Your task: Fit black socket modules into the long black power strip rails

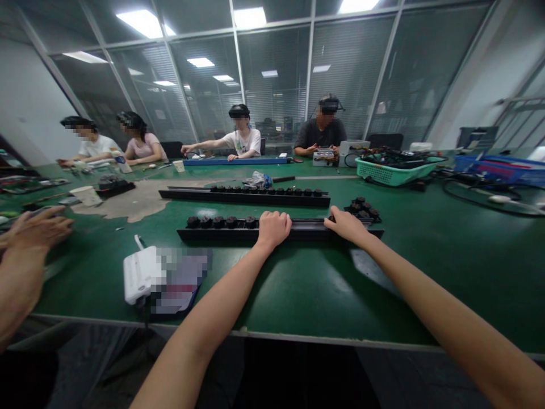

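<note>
A long black rail (221, 234) lies across the green table in front of me, with several round black parts (218, 222) seated in a row along its left half. My left hand (275, 228) is closed over the rail's middle, right beside the last of these parts. Farther right, my right hand (348, 225) rests at the rail with its fingers pinched together. A dark bit shows at its fingertips, too small to name. Just behind that hand sits a pile of loose black parts (361, 208). A second black rail (242, 197), also carrying a row of round parts, lies parallel behind the first.
At left front are a white device (140, 275) and a phone (187, 284). Another person's hands (38, 230) work at the left edge. Paper cups (86, 196), a crumpled plastic bag (258, 180) and a green basket (392, 171) stand farther back. Several people sit opposite.
</note>
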A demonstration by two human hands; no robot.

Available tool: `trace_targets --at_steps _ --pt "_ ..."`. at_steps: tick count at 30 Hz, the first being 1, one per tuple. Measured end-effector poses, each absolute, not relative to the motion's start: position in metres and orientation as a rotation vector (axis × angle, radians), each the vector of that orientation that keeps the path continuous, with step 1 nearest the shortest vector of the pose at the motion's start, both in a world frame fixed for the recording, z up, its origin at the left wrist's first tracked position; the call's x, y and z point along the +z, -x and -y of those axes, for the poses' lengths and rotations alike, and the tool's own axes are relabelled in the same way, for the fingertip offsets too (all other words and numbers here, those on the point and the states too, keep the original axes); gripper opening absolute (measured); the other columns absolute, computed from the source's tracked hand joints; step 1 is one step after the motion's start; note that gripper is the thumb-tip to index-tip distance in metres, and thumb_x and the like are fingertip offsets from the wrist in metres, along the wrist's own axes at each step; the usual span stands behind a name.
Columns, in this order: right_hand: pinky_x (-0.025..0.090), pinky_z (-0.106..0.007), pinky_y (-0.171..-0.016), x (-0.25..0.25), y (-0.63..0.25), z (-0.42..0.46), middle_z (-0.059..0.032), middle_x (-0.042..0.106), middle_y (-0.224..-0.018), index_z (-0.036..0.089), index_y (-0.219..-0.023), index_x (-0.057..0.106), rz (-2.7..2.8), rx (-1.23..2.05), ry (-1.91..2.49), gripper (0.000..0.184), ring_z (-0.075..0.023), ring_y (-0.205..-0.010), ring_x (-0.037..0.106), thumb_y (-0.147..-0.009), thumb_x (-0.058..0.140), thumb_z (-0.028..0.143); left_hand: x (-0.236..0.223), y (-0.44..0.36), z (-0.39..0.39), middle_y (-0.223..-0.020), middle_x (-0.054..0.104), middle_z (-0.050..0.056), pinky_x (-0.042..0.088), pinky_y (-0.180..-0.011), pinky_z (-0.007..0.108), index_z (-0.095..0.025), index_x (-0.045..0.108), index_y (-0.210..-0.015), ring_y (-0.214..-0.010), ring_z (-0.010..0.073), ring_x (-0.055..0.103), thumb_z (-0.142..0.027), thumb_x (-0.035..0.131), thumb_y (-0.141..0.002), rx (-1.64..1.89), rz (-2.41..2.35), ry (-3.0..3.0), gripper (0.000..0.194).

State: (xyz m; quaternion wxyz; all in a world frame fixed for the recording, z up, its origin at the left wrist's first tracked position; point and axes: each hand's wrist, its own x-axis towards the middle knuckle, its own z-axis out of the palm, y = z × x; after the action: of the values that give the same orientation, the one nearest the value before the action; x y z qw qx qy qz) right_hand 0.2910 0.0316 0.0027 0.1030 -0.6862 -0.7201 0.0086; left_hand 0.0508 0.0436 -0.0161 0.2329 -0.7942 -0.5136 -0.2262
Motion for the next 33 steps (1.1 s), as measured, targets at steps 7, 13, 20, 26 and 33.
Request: trace_targets --at_steps 7,13,20,26,33 --pt "0.041 -0.029 -0.074 -0.006 -0.300 -0.030 -0.0113 0.067 -0.096 0.017 -0.100 0.053 2.196 -0.013 1.776 0.041 -0.0225 -0.087 0.062 -0.096 0.039 0.055 -0.015 -0.049 -0.044 -0.081 0.069 0.012 0.036 -0.076 0.038 -0.015 0.069 -0.082 -0.076 0.0231 0.063 -0.032 0.030 -0.100 -0.611 1.392 2.190 0.046" --pt "0.042 -0.030 -0.081 -0.021 -0.312 -0.028 -0.0116 0.066 -0.097 0.018 -0.092 0.055 2.082 -0.066 1.643 0.031 -0.0222 -0.092 0.060 -0.093 0.044 0.047 -0.016 -0.049 -0.046 -0.080 0.069 0.012 0.036 -0.077 0.039 -0.015 0.070 -0.082 -0.075 0.0229 0.063 -0.032 0.031 -0.100 -0.619 1.366 2.197 0.046" --pt "0.042 -0.033 -0.076 -0.027 -0.329 -0.034 -0.0112 0.065 -0.090 0.020 -0.085 0.054 1.998 -0.083 1.666 0.024 -0.0237 -0.085 0.060 -0.089 0.048 0.043 -0.017 -0.050 -0.047 -0.080 0.069 0.012 0.036 -0.077 0.039 -0.015 0.070 -0.083 -0.075 0.0231 0.063 -0.031 0.029 -0.101 -0.602 1.364 2.170 0.048" --pt "0.042 -0.032 -0.074 -0.025 -0.330 -0.032 -0.0112 0.065 -0.091 0.020 -0.086 0.054 1.997 -0.071 1.705 0.025 -0.0232 -0.084 0.060 -0.088 0.047 0.044 -0.015 -0.048 -0.046 -0.080 0.070 0.012 0.035 -0.076 0.039 -0.015 0.070 -0.081 -0.075 0.0233 0.063 -0.031 0.030 -0.101 -0.612 1.360 2.174 0.048" --pt "0.042 -0.032 -0.071 -0.019 -0.339 -0.027 -0.0111 0.066 -0.086 0.019 -0.086 0.055 2.026 -0.127 1.767 0.023 -0.0233 -0.080 0.060 -0.087 0.048 0.041 -0.016 -0.052 -0.043 -0.079 0.069 0.011 0.035 -0.075 0.039 -0.015 0.070 -0.080 -0.075 0.0227 0.063 -0.031 0.030 -0.101 -0.633 1.348 2.167 0.048"
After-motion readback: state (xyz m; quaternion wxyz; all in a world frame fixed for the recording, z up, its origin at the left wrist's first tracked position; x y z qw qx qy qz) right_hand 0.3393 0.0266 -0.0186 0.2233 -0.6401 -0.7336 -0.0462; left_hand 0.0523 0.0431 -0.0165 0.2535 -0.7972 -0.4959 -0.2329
